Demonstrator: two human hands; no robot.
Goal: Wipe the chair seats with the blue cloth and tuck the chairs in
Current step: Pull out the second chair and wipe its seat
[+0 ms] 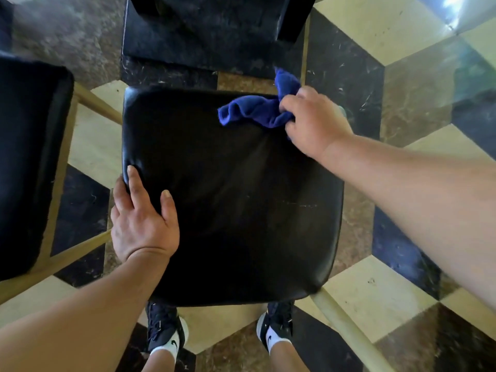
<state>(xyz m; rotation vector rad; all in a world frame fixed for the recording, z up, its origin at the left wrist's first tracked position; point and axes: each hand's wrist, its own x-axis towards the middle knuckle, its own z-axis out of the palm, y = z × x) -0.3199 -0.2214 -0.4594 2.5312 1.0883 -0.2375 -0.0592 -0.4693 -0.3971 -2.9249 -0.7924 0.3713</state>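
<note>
A black padded chair seat [236,200] fills the middle of the view, on pale wooden legs. My right hand [314,122] grips the bunched blue cloth [257,108] at the seat's far right corner, with the cloth pressed on the seat and one end sticking up past the edge. My left hand [142,218] rests on the seat's left edge, thumb on top and fingers curled around the side. A second black chair seat [29,157] stands to the left.
A black table base [209,36] stands just beyond the chair. The floor [402,76] is tiled in cream, brown and black. My two feet in dark shoes [166,331] stand under the seat's near edge.
</note>
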